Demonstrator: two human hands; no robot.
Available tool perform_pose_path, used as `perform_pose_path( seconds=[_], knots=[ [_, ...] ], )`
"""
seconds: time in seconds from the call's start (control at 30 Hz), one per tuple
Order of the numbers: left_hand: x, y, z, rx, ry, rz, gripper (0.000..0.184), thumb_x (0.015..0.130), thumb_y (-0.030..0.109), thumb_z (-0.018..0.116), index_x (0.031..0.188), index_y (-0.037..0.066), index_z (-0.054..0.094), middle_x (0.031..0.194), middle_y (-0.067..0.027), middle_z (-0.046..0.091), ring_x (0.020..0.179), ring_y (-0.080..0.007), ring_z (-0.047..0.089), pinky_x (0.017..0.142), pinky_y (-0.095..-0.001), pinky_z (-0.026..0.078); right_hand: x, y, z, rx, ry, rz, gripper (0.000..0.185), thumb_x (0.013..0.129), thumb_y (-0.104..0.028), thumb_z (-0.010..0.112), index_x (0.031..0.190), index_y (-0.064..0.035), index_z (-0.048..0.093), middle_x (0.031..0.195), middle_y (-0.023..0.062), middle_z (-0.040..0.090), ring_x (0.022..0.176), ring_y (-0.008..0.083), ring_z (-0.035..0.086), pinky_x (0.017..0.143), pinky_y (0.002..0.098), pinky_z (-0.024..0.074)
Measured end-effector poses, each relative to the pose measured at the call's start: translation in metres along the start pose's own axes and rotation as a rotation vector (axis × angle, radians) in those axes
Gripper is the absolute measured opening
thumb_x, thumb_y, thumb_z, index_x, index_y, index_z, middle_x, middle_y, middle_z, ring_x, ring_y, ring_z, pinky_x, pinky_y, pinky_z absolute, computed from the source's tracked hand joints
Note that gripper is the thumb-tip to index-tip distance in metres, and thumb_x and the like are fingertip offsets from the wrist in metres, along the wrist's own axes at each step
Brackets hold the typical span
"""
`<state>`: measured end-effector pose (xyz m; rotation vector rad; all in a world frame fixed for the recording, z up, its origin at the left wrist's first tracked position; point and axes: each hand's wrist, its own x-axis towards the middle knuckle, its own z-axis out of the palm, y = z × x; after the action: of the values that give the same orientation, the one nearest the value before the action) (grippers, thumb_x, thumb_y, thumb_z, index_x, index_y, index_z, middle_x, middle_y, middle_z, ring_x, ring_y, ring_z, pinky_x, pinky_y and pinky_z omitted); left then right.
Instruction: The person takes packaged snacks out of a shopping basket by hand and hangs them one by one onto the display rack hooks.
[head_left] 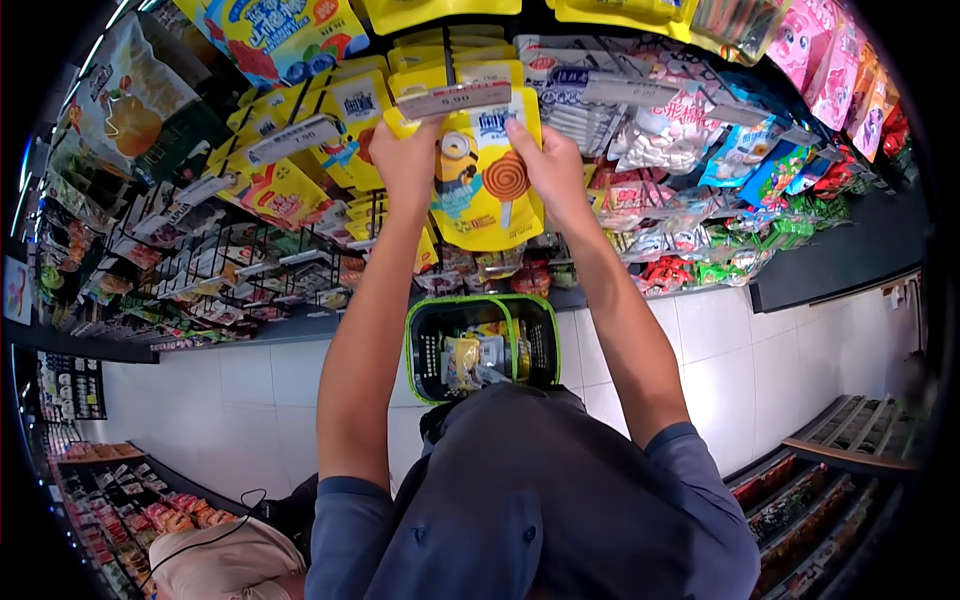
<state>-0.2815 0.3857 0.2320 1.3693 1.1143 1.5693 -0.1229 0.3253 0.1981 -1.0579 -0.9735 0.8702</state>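
Note:
Both of my hands are at a yellow candy pouch (487, 200) with a cartoon figure and a swirl lollipop printed on it. It hangs among similar yellow pouches below a price tag (455, 100). My left hand (405, 160) is closed on the pouch's upper left side. At the upper right edge, my right hand (550, 165) grips it, the thumb lying on its front. Another yellow pouch (350, 135) hangs to the left. White and blue packs (570, 110) hang to the right.
A black basket with a green rim (412, 350) stands on the tiled floor, holding several packs. Snack racks (270, 260) curve along the front. At the lower left is part of another person (225, 560). Shelves (815, 500) stand at the lower right.

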Motion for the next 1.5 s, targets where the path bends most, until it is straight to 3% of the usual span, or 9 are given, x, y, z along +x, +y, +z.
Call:
perform_pose_path(
  seconds=[0.37, 0.57, 0.7, 0.77, 0.83, 1.0, 1.17, 1.43, 1.5],
  knots=[
    [0.022, -0.028, -0.003, 0.185, -0.01, 0.119, 0.028, 0.087, 0.02, 0.072, 0.107, 0.003, 0.063, 0.108, -0.0102, 0.066, 0.095, -0.0172, 0.061, 0.08, -0.0367, 0.048, -0.023, 0.039, -0.015, -0.162, 0.159, -0.173, 0.034, 0.092, -0.015, 0.063, 0.119, 0.0044, 0.056, 0.114, 0.0157, 0.065, 0.106, 0.0197, 0.062, 0.088, 0.0298, 0.0491],
    [0.001, -0.028, -0.016, 0.032, -0.065, 0.133, 0.035, 0.087, 0.025, 0.072, 0.106, 0.001, 0.057, 0.098, -0.0078, 0.062, 0.089, -0.0134, 0.056, 0.075, -0.0297, 0.046, -0.112, 0.094, -0.047, -0.068, -0.005, 0.237, 0.021, 0.094, -0.013, 0.059, 0.109, 0.0022, 0.06, 0.096, 0.0072, 0.068, 0.087, 0.0155, 0.066, 0.08, 0.0274, 0.0509],
    [-0.076, -0.072, -0.048, 0.433, 0.089, 0.368, 0.032, 0.091, 0.02, 0.066, 0.111, 0.0, 0.052, 0.106, -0.0095, 0.055, 0.094, -0.0137, 0.052, 0.078, -0.0272, 0.043, -0.228, 0.23, -0.108, -0.506, -0.158, 0.392, 0.021, 0.091, -0.021, 0.063, 0.099, -0.0018, 0.065, 0.083, 0.013, 0.07, 0.078, 0.0209, 0.069, 0.071, 0.0325, 0.053],
    [-0.133, -0.105, -0.073, 0.351, -0.142, 0.129, 0.017, 0.092, 0.015, 0.063, 0.1, 0.001, 0.057, 0.089, -0.0069, 0.057, 0.081, -0.0141, 0.054, 0.074, -0.0275, 0.045, -0.272, 0.23, -0.126, -0.743, -0.269, 0.411, 0.018, 0.087, -0.019, 0.06, 0.097, -0.0033, 0.066, 0.082, 0.0188, 0.068, 0.08, 0.0354, 0.067, 0.07, 0.04, 0.0531],
    [-0.195, -0.159, -0.104, 0.389, -0.379, -0.257, 0.016, 0.09, 0.018, 0.065, 0.094, 0.003, 0.062, 0.081, -0.0096, 0.063, 0.071, -0.0204, 0.062, 0.066, -0.034, 0.049, -0.316, 0.257, -0.152, -0.892, -0.365, 0.583, 0.019, 0.084, -0.017, 0.062, 0.095, -0.0017, 0.067, 0.085, 0.0149, 0.069, 0.08, 0.0301, 0.067, 0.073, 0.0355, 0.0527],
    [-0.381, -0.281, -0.229, 0.879, -0.944, -0.746, 0.025, 0.083, 0.027, 0.066, 0.093, 0.004, 0.065, 0.096, -0.0191, 0.065, 0.09, -0.0368, 0.063, 0.081, -0.0451, 0.05, -0.361, 0.285, -0.171, -0.916, -0.33, 0.639, 0.02, 0.082, -0.019, 0.06, 0.09, -0.0031, 0.068, 0.087, 0.017, 0.069, 0.083, 0.0331, 0.067, 0.075, 0.04, 0.0532],
    [-0.427, -0.261, -0.269, 0.876, -0.724, -0.877, 0.025, 0.083, 0.029, 0.065, 0.089, 0.004, 0.067, 0.091, -0.0177, 0.067, 0.089, -0.0356, 0.064, 0.08, -0.0449, 0.051, -0.38, 0.362, -0.164, -0.848, -0.331, 0.987, 0.025, 0.081, -0.025, 0.058, 0.091, -0.0051, 0.07, 0.094, 0.019, 0.069, 0.092, 0.0367, 0.065, 0.083, 0.0447, 0.0528],
    [-0.45, -0.272, -0.295, 0.808, -0.817, -0.789, 0.02, 0.081, 0.025, 0.068, 0.085, 0.005, 0.068, 0.084, -0.0157, 0.068, 0.081, -0.0337, 0.067, 0.072, -0.043, 0.053, -0.379, 0.468, -0.076, -1.047, -0.411, 0.875, 0.024, 0.083, -0.024, 0.057, 0.087, -0.0026, 0.068, 0.098, 0.0199, 0.067, 0.095, 0.0367, 0.064, 0.084, 0.0452, 0.0518],
    [-0.457, -0.272, -0.305, 0.788, -0.844, -0.75, 0.018, 0.081, 0.023, 0.068, 0.084, 0.005, 0.068, 0.082, -0.0156, 0.067, 0.079, -0.0342, 0.066, 0.072, -0.044, 0.052, -0.376, 0.486, -0.055, -0.959, -0.421, 1.103, 0.034, 0.083, -0.023, 0.057, 0.108, -0.0004, 0.06, 0.11, 0.0251, 0.061, 0.105, 0.0392, 0.06, 0.091, 0.0458, 0.0491]
  ],
)
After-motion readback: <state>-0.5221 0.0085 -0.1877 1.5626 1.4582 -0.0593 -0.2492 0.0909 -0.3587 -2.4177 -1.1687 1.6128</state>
